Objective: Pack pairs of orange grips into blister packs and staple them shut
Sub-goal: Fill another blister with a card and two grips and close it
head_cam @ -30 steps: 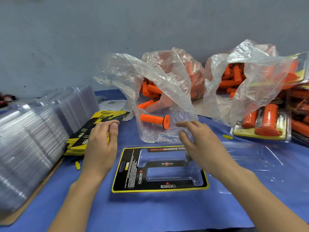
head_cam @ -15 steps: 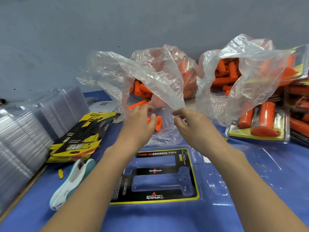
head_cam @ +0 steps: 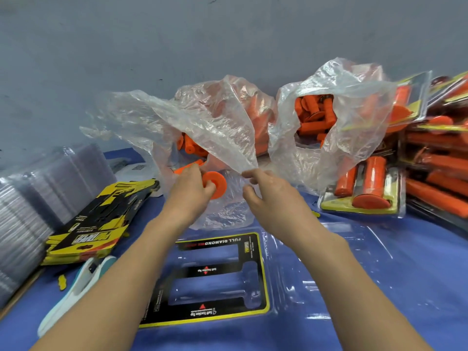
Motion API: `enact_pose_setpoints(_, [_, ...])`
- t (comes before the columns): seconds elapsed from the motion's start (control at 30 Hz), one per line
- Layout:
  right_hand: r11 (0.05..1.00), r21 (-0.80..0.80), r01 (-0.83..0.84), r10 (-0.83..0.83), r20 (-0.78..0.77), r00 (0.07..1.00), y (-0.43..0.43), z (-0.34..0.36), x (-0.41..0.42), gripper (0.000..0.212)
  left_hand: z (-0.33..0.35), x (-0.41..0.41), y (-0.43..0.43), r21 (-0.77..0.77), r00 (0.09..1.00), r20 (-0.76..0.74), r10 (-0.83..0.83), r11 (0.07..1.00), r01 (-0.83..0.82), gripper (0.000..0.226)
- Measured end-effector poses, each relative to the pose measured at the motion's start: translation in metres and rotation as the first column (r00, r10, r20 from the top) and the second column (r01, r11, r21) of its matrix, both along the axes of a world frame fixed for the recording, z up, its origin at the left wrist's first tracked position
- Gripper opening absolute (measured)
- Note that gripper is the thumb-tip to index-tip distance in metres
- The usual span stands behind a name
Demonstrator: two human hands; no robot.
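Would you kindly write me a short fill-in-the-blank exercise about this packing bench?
While the right hand pinches a plastic bag by its edge, the left hand holds an ____ grip.
The open blister pack lies on a ____ surface.
The card in the pack has a ____ border.
The stapler lies beside the ____ forearm.
Missing words: orange; blue; yellow; left.

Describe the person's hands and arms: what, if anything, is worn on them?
The left hand and the right hand are bare: no gloves, no rings showing. Both forearms are bare as well, with no sleeves, watch or bracelet in view. The fingers carry no tape.
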State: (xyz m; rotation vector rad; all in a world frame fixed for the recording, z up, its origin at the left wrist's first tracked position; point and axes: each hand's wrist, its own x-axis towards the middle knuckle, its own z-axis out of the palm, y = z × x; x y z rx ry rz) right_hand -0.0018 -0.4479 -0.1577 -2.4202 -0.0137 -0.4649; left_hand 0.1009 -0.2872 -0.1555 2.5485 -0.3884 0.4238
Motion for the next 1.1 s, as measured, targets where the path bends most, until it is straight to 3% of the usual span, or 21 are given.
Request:
enact_pose_setpoints(0.07, [1.0,0.002,-0.012,0.012,0.029,1.0,0.0,-0.001,-0.002,0.041,0.012,-0.028,0.012,-0.273,0.999,-0.005,-0.051,0.961,0.047,0.01])
enact_pose_setpoints(0.13, [0.999,-0.017,-0.04,0.041,0.067,0.997,0.003,0.0,-0.007,0.051,0.016,-0.057,0.023,-0.53,0.985,-0.018,-0.174,0.837,0.138,0.013])
enact_pose_setpoints(0.2, [0.996,-0.077,-0.054,0.063,0.123,0.99,0.008,0.001,-0.01,0.057,0.017,-0.078,0.031,-0.691,0.953,-0.043,-0.299,0.698,0.188,0.013])
enact_pose_setpoints(0.33, [0.972,-0.187,-0.145,0.176,0.165,0.97,0.016,0.004,-0.013,0.049,0.018,-0.095,0.04,-0.816,0.9,-0.068,-0.431,0.543,0.198,0.022])
enact_pose_setpoints(0.43, [0.966,-0.138,-0.218,0.239,0.159,0.958,0.02,0.005,-0.012,0.047,0.019,-0.094,0.044,-0.864,0.872,-0.062,-0.486,0.463,0.197,0.035])
enact_pose_setpoints(0.57, [0.977,-0.093,-0.191,0.207,0.233,0.95,0.024,0.007,-0.011,0.043,0.021,-0.09,0.044,-0.935,0.881,-0.032,-0.472,0.325,0.14,0.022])
enact_pose_setpoints(0.6, [0.981,-0.095,-0.171,0.189,0.242,0.952,0.024,0.006,-0.011,0.042,0.022,-0.09,0.045,-0.929,0.907,-0.019,-0.421,0.342,0.139,0.02])
enact_pose_setpoints(0.67, [0.986,-0.107,-0.132,0.155,0.249,0.956,0.024,0.005,-0.013,0.042,0.02,-0.091,0.05,-0.839,0.951,0.029,-0.308,0.51,0.191,0.025])
enact_pose_setpoints(0.73, [0.988,-0.114,-0.105,0.131,0.249,0.96,0.027,0.005,-0.015,0.044,0.018,-0.097,0.054,-0.701,0.951,0.067,-0.301,0.664,0.26,0.027])
enact_pose_setpoints(0.87, [0.987,-0.131,-0.096,0.126,0.244,0.962,0.033,0.004,-0.018,0.047,0.009,-0.101,0.053,-0.417,0.947,0.181,-0.264,0.852,0.317,0.023])
enact_pose_setpoints(0.97, [0.986,-0.131,-0.098,0.128,0.245,0.961,0.039,0.002,-0.018,0.049,0.006,-0.101,0.055,-0.382,0.946,0.273,-0.174,0.883,0.273,0.021])
enact_pose_setpoints(1.1, [0.99,-0.085,-0.115,0.131,0.225,0.966,0.042,0.001,-0.017,0.049,0.009,-0.101,0.056,-0.442,0.951,0.279,-0.132,0.862,0.249,0.018])
